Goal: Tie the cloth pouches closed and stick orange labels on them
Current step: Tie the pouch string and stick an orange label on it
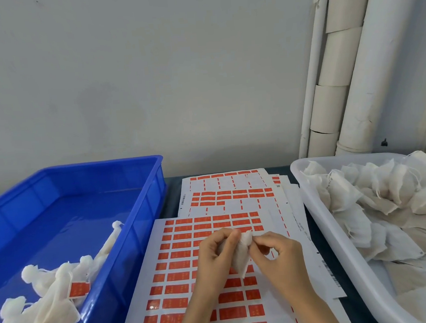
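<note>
One pouch (240,256) hangs over the label sheet (179,267) with its long axis near upright and neck up. The left hand (213,256) grips its body, the right hand (279,257) pinches its neck. Two bins flank it: blue bin (140,217), white bin (319,219).

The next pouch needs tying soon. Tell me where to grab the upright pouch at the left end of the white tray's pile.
Pinch the pouch at its bunched neck, coming down from above. The neck stands free, while the body is wedged between neighbours and the white tray wall, so a side grip looks blocked.
</note>
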A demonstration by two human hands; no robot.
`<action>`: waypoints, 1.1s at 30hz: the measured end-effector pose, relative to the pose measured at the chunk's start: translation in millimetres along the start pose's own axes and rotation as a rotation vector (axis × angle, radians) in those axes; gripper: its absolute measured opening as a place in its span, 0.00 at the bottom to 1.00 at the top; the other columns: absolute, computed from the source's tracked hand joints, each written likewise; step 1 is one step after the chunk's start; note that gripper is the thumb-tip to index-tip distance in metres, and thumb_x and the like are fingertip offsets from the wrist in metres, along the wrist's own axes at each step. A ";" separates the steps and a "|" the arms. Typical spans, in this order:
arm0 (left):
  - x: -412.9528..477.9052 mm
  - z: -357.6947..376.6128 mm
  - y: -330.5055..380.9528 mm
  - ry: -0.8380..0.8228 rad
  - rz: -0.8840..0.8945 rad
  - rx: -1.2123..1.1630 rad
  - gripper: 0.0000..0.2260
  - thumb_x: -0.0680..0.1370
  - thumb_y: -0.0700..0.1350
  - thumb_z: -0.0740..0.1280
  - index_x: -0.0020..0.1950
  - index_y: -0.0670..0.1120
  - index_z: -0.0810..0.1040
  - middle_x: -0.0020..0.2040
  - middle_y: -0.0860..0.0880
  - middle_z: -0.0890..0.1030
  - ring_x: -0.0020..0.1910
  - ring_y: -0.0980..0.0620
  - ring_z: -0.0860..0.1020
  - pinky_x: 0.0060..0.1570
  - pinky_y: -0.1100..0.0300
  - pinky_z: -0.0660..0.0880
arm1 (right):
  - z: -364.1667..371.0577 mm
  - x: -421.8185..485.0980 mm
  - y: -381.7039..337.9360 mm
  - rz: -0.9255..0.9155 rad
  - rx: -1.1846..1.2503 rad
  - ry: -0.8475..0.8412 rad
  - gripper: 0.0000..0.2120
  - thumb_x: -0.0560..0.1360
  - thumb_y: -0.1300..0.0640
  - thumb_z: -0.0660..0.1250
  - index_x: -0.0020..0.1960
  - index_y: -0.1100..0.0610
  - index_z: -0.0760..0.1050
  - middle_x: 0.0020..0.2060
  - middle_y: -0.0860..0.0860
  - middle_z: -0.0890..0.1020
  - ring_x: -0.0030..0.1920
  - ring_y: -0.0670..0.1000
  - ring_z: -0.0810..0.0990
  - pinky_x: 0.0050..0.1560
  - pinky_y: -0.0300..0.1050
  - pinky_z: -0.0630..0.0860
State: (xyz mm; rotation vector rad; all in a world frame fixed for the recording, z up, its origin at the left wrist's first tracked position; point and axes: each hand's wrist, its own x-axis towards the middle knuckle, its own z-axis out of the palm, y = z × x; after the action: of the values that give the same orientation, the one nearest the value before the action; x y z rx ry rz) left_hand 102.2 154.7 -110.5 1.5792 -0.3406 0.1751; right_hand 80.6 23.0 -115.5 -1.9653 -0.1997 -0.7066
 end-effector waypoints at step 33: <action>-0.4 -15.8 5.5 -0.152 -0.124 0.121 0.07 0.74 0.48 0.70 0.39 0.58 0.85 0.39 0.54 0.84 0.41 0.56 0.81 0.39 0.67 0.78 | 0.7 -7.1 14.6 -0.201 -0.137 0.043 0.08 0.66 0.54 0.73 0.44 0.55 0.85 0.43 0.46 0.82 0.41 0.44 0.81 0.42 0.29 0.78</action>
State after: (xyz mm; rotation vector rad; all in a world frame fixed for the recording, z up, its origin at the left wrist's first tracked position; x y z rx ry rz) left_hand 101.6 170.4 -104.8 1.7328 -0.3538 -0.0211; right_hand 81.3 17.6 -130.8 -2.0771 -0.3339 -0.9134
